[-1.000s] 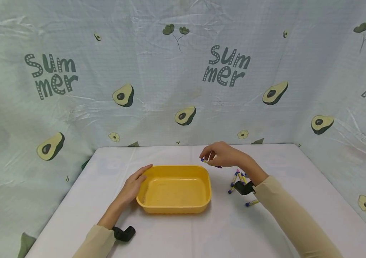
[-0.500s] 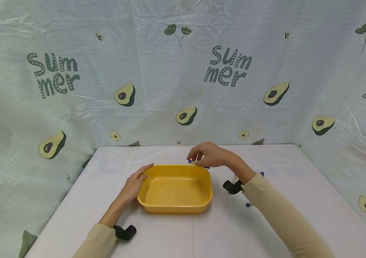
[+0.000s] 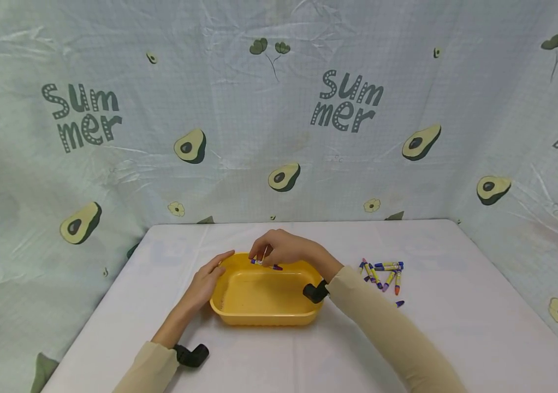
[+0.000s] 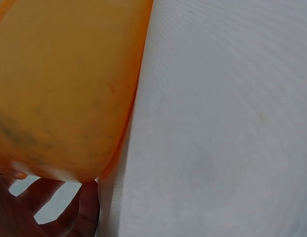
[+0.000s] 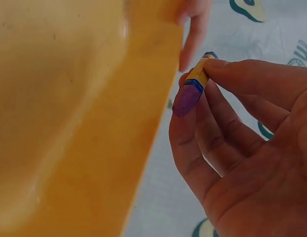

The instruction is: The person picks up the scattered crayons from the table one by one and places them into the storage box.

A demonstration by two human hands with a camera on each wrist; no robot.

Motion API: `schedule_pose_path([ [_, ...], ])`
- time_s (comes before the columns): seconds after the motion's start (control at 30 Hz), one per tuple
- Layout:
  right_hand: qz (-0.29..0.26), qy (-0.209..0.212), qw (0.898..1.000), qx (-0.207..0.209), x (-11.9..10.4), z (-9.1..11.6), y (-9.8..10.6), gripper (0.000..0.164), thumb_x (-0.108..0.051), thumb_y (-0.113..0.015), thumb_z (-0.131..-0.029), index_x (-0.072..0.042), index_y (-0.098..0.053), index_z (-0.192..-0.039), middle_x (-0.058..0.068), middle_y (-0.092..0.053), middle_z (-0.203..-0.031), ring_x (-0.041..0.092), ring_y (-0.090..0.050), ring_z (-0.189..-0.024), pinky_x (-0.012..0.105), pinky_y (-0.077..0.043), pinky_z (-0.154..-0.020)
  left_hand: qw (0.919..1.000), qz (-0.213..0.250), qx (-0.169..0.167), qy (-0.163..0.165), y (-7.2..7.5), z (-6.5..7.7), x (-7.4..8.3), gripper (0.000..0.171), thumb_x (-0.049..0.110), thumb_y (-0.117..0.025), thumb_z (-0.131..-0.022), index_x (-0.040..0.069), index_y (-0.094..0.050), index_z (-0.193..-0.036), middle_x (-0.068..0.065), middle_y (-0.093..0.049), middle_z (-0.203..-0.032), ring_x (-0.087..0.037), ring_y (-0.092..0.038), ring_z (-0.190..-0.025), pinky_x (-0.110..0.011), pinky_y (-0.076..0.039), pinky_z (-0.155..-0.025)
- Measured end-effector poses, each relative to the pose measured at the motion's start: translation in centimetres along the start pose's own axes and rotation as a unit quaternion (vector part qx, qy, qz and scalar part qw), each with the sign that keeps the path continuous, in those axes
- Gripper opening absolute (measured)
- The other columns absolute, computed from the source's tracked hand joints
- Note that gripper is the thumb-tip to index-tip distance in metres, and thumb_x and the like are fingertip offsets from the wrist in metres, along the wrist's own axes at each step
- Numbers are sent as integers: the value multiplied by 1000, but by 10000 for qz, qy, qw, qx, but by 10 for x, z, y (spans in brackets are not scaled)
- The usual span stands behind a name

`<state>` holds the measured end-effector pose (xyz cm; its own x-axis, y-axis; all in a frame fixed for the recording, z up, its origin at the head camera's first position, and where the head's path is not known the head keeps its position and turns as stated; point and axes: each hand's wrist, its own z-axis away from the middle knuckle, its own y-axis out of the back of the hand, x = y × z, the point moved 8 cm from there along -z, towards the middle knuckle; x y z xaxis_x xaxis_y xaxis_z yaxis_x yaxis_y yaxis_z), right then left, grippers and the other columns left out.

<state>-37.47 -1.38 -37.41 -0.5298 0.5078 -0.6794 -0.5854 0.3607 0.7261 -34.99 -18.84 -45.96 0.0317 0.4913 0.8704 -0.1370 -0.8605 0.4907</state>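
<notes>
A yellow plastic tray (image 3: 266, 320) with rounded corners rests on the white table. My left hand (image 3: 202, 283) grips its left end, thumb over the rim and fingers against the outer wall; the left wrist view shows bent fingers (image 4: 87, 207) touching that wall. Over the far part of the tray, my right hand (image 3: 286, 248) pinches a purple crayon (image 5: 189, 98) with a yellow wrapper and blue bands. Its thumb lies on one side and the fingertips on the other. Inside the tray, the visible floor shows no crayons.
Several crayons (image 3: 389, 267) with yellow wrappers lie loosely piled on the table, right of the tray. One crayon (image 3: 399, 303) lies nearer, partly hidden by the right sleeve. A patterned cloth (image 3: 279, 136) hangs behind the table (image 3: 239, 360).
My right hand has carried the crayon leftward, from the right of the tray to over its far part. The pile of crayons has come into fuller view. My left hand stays on the tray.
</notes>
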Motion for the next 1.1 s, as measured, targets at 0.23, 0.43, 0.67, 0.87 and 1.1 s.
schedule_pose_path([
  [0.23,-696,-182,9971,-255,15,-21,-27,31,2,-67,-92,0,-72,-123,9,-70,-102,15,-62,-70,36,-63,-68,9999,-46,27,-102,1,0,1,50,18,-32,-110,21,-43,-158,-12,-37,-167,-38,-28,-157,-61,-19,-128],
  [0.43,-1087,-472,9915,-529,30,-30,-49,31,4,-67,-92,0,-72,-122,7,-68,-97,15,-63,-68,27,-61,-65,9998,-82,64,-186,3,0,2,50,17,-33,-109,20,-45,-157,-12,-38,-167,-38,-27,-158,-61,-18,-129],
  [0.67,-970,-543,9915,-670,33,-33,-62,30,4,-69,-90,-1,-73,-120,7,-71,-99,13,-64,-70,23,-60,-66,9999,-57,17,-135,1,-2,1,50,18,-33,-109,22,-45,-157,-13,-38,-166,-40,-29,-156,-61,-22,-128],
  [0.87,-820,-539,9929,-673,35,-35,-65,28,3,-71,-90,-2,-74,-118,4,-70,-95,13,-63,-66,22,-58,-63,9999,-92,19,-117,1,-2,2,50,18,-32,-109,22,-43,-158,-12,-37,-167,-39,-27,-158,-61,-19,-128],
  [1.1,-1052,-605,9905,-641,37,-35,-69,26,2,-72,-91,-1,-73,-117,5,-70,-93,16,-64,-63,23,-59,-61,9999,-82,22,-97,1,1,1,50,18,-32,-110,22,-43,-158,-12,-36,-168,-40,-25,-158,-62,-18,-128],
])
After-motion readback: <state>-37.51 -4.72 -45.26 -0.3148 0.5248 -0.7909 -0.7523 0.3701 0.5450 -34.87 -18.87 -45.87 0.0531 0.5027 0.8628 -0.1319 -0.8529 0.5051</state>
